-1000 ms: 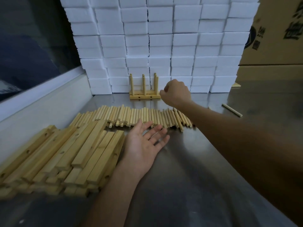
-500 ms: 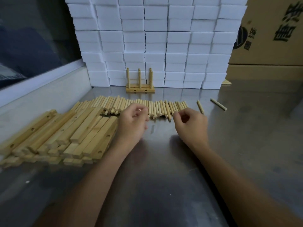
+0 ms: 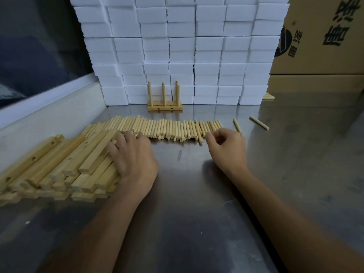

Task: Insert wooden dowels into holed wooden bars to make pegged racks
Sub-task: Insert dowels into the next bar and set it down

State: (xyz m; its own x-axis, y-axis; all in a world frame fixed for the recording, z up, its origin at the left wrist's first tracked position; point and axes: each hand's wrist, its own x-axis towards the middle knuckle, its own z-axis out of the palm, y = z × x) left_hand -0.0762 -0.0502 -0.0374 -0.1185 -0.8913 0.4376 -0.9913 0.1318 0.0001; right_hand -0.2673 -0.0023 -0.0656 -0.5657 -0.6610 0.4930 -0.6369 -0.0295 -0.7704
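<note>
Reaching into the dowel row [image 3: 167, 128] mid-table: right hand [image 3: 226, 148] curled at its right end, pinch unclear; left hand [image 3: 134, 154] resting loose on the bar pile [image 3: 59, 164]. Light, stiff, rolly sticks, so I'd pinch mid-length.

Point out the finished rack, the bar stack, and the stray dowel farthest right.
finished rack [image 3: 165, 108], head view, front face of its base bar.
bar stack [image 3: 59, 166], head view, top of a middle bar.
stray dowel [image 3: 259, 122], head view, mid-length.

Left hand [image 3: 132, 154] palm down, fingers spread and lightly bent, forearm running back toward lower left. Right hand [image 3: 226, 148] palm down, fingers curled inward, thumb toward index fingertip; contents of pinch not discernible. Both forearms bare, extended forward, well apart.
</note>
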